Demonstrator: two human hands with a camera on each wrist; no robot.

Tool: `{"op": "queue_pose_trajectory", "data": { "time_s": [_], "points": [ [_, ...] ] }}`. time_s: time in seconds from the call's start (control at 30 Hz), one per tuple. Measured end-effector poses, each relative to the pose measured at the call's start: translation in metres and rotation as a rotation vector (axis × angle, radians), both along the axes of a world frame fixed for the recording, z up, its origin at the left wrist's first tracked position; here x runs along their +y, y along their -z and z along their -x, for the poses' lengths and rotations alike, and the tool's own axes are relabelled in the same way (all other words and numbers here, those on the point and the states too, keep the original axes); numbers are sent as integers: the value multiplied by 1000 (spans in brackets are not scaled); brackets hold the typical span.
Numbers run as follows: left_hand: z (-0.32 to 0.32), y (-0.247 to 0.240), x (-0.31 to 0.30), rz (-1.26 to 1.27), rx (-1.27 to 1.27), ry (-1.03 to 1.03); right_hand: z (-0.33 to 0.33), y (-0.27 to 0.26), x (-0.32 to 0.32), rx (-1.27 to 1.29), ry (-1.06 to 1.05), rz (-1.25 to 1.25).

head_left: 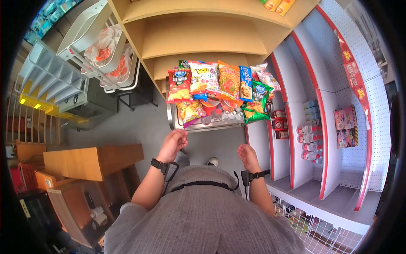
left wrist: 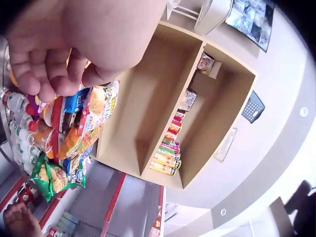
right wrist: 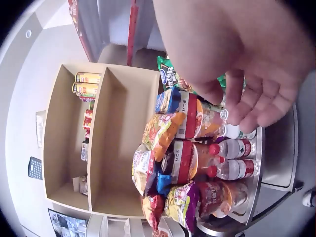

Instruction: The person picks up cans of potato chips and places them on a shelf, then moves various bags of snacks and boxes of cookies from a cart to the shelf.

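Note:
My left hand [head_left: 171, 146] is held low in front of my body, fingers loosely bent and nothing in them. Across from it, my right hand [head_left: 248, 157] is also bare, its fingers relaxed. Just beyond both hands stands a metal cart [head_left: 211, 127] heaped with snacks. On it lie a red snack bag [head_left: 178, 86], a white bag [head_left: 204, 78], an orange bag [head_left: 229, 82], a blue bag [head_left: 245, 86] and a green bag [head_left: 256, 109]. In the right wrist view, red-capped bottles [right wrist: 232, 169] lie near the cart's edge, beside red-and-white tubs [right wrist: 183, 160].
A wooden shelf unit [head_left: 203, 38] rises behind the cart, with cans [left wrist: 165, 163] on one shelf. White racks with red edges [head_left: 292, 139] stand at the right, holding bottles [head_left: 308, 137]. A white trolley [head_left: 84, 38] and a wooden desk [head_left: 95, 161] are at the left.

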State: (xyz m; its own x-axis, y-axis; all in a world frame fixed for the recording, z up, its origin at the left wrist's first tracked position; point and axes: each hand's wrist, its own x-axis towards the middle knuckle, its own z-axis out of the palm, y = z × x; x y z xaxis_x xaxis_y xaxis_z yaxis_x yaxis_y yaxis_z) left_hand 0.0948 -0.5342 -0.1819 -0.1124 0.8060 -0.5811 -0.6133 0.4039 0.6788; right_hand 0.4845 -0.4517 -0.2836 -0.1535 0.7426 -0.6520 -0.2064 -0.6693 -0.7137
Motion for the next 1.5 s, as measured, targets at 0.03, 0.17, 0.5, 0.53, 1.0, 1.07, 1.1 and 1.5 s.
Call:
{"op": "queue_pose_trajectory", "data": {
  "time_s": [0.03, 0.17, 0.5, 0.53, 1.0, 1.07, 1.1, 1.5],
  "points": [
    [13, -1, 6, -22, 5, 27, 12, -4, -1, -16, -1, 32],
    [77, 19, 18, -6, 40, 78, 54, -13, -4, -13, 5, 15],
    [135, 42, 58, 79, 181, -44, 120, -55, 11, -113, -90, -48],
    [133, 50, 61, 86, 196, -54, 124, -61, 20, -125, -111, -80],
    [123, 63, 123, 190, 378, -154, 217, -82, 221, -586, -346, -846],
    [121, 60, 131, 218, 398, -168, 236, -94, 233, -863, -408, -964],
    [119, 60, 137, 226, 414, -165, 241, -87, 243, -849, -422, -964],
    [108, 101, 175, 180, 355, -182, 260, -67, 251, -1061, -396, -1164]
  ]
}}
